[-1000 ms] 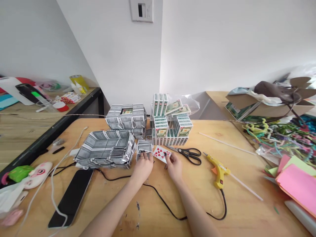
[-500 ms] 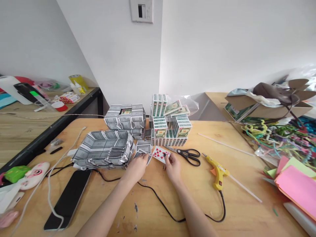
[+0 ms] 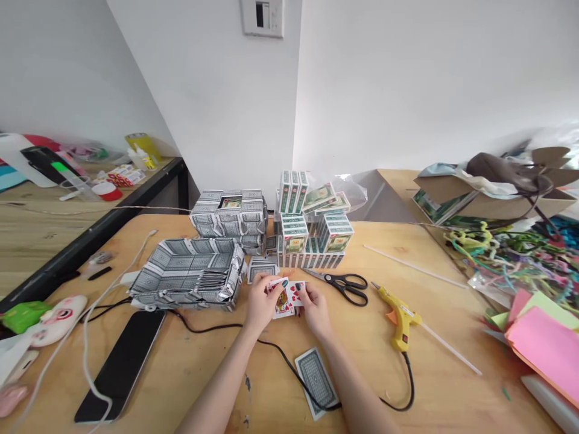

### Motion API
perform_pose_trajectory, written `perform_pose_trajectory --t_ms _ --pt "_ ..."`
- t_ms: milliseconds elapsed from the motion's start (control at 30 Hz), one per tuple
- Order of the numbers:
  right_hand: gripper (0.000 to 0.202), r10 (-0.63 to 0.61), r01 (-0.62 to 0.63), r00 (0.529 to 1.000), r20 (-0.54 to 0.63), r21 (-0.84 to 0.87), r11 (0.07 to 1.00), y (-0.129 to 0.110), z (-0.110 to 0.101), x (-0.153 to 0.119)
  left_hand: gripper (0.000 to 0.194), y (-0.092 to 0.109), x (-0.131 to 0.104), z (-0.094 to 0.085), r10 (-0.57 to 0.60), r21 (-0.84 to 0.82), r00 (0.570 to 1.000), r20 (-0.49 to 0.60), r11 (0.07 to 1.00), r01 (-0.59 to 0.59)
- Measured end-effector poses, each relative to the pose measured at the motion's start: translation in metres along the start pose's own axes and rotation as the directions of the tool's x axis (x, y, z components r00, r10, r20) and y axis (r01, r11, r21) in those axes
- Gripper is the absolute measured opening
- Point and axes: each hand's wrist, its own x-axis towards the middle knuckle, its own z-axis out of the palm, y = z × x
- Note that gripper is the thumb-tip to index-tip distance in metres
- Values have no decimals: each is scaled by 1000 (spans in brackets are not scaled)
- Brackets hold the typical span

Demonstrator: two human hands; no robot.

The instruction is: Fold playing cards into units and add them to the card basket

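Note:
My left hand (image 3: 261, 304) pinches a face card (image 3: 283, 303) with its picture side up. Close beside it, my right hand (image 3: 315, 307) grips a red heart card (image 3: 296, 291); the two cards meet or overlap between my hands. A loose card (image 3: 315, 380) lies back side up near my right forearm, touching the black cord. Behind my left hand is a small pile of cards (image 3: 262, 269). To the left sits an open tray made of folded cards (image 3: 181, 271), with a closed card-covered box (image 3: 230, 217) behind it.
Card packs (image 3: 312, 259) are stacked at the back. Black scissors (image 3: 346, 283) and a yellow glue gun (image 3: 400, 316) lie to the right. A phone (image 3: 122, 364) is at the left, coloured paper (image 3: 547, 337) at the far right.
My left hand has moved from the card pile toward my right hand and now holds a face card. A back-side-up card now lies near my right forearm.

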Motion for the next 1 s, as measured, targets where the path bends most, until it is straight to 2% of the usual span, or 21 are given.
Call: perform_pose_trajectory --t_ms 100,167,300,400,633,867,1000 --pt "34 -10 11 998 64 -20 1000 0 0 1 17 -6 5 12 20 -28 1000 -24 999 -21" --pt "33 -4 4 996 92 -2 1000 -2 0 1 23 -11 5 15 -20 -115 1000 -8 993 19" --pt "30 12 -16 998 60 60 998 -5 -1 3 29 -18 3 9 -82 -335 985 151 933 129" --pt "28 -9 5 999 53 81 997 -6 -2 4 20 -19 2 3 -104 -335 962 251 924 187" --pt "28 -33 32 999 34 28 999 -3 -2 4 33 -17 4 4 -188 -358 960 209 899 254" --pt "27 -30 24 998 61 97 995 2 -3 7 25 -22 7 3 -215 -430 947 238 851 301" --pt "27 -39 34 998 52 92 995 7 -5 9 25 -24 7 5 -239 -408 953 184 864 295"
